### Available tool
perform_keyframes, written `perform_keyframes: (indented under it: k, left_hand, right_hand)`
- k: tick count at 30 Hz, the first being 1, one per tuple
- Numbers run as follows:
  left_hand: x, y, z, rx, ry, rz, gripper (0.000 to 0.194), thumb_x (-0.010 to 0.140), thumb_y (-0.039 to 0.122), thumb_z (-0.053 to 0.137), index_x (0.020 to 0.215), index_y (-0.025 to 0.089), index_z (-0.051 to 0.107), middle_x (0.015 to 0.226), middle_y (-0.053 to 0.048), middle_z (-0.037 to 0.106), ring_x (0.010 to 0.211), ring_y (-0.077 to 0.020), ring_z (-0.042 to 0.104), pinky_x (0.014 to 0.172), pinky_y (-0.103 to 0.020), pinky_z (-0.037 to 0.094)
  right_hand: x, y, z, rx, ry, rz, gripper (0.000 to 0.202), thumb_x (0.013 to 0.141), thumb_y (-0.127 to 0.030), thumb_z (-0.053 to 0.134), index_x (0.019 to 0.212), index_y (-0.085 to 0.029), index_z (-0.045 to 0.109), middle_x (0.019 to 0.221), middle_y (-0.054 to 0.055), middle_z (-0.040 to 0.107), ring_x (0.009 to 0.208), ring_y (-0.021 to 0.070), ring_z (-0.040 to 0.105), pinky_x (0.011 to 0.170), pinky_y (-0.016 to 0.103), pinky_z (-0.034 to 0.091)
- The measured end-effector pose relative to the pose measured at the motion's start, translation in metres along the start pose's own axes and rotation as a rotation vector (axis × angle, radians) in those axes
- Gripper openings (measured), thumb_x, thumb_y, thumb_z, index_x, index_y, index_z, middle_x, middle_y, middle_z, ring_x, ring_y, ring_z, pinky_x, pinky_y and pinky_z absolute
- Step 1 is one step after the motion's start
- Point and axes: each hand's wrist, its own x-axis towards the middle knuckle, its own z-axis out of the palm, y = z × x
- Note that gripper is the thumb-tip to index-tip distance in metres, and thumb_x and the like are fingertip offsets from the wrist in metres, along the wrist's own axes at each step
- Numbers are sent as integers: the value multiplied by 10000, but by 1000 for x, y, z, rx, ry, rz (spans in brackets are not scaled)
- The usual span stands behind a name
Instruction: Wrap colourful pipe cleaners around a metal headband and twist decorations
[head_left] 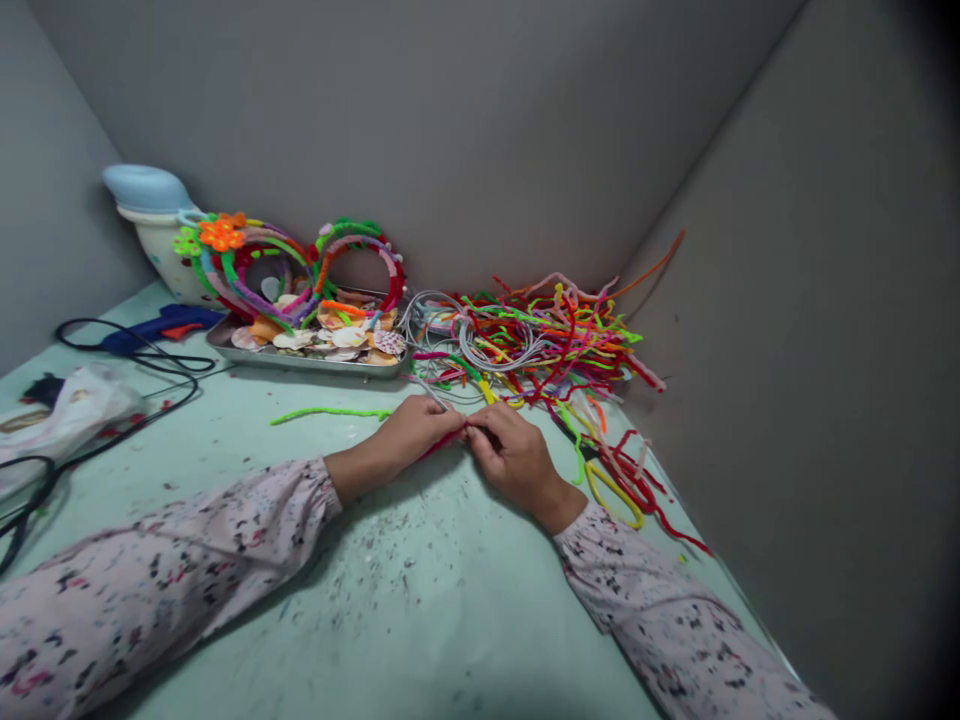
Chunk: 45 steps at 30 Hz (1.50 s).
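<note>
My left hand [418,432] and my right hand [519,462] meet fingertip to fingertip over the middle of the table. Between them runs a dark red pipe cleaner [442,443], pinched by both; part of it is hidden under the left fingers. A thin grey wire [431,390] rises from the left fingertips toward the pile behind, and I cannot tell whether it is held too. Just left of my left hand, a lime green pipe cleaner [322,411] lies flat on the table.
Behind stand a metal tray [315,368] of shells and fuzzy headbands [259,265], and a heap of coloured pipe cleaners [555,335] with coiled wire [495,345]. Yellow-handled scissors [619,500] lie right. Left are a blue glue gun [161,325], black cord [176,400], plastic bag [82,405] and white container [169,245].
</note>
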Motion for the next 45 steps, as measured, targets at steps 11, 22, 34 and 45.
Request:
perform_keyframes:
  k: [11, 22, 34, 45]
  left_hand:
    - [0, 2, -1, -64, -44, 20, 300, 740, 324, 541, 483, 189, 464, 459, 43, 329, 457, -93, 264, 455, -275, 178]
    - [2, -4, 0, -80, -23, 42, 360, 771, 410, 561, 505, 184, 476, 481, 31, 411, 481, -107, 342, 486, -275, 240]
    - [-6, -9, 0, 131, 185, 345, 75, 798, 184, 511, 791, 157, 580, 707, 12, 565, 666, -126, 500, 621, -248, 385]
    - [-11, -6, 0, 282, 349, 529, 98, 772, 82, 577, 791, 172, 544, 749, 26, 525, 689, -111, 483, 637, -231, 389]
  right_hand:
    - [0, 0, 0, -23, -14, 6, 123, 906, -206, 512, 949, -209, 628, 873, 52, 631, 829, 181, 600, 747, 294, 487]
    - [0, 2, 0, 2, 1, 15, 137, 896, -179, 509, 962, -206, 626, 878, 52, 634, 830, 184, 604, 762, 298, 497]
    - [1, 2, -1, 10, 60, 39, 155, 918, -181, 486, 994, -200, 619, 929, 70, 638, 894, 196, 597, 789, 316, 487]
    - [2, 2, -2, 26, 58, 48, 156, 920, -186, 487, 991, -191, 626, 930, 72, 635, 898, 193, 599, 792, 308, 482]
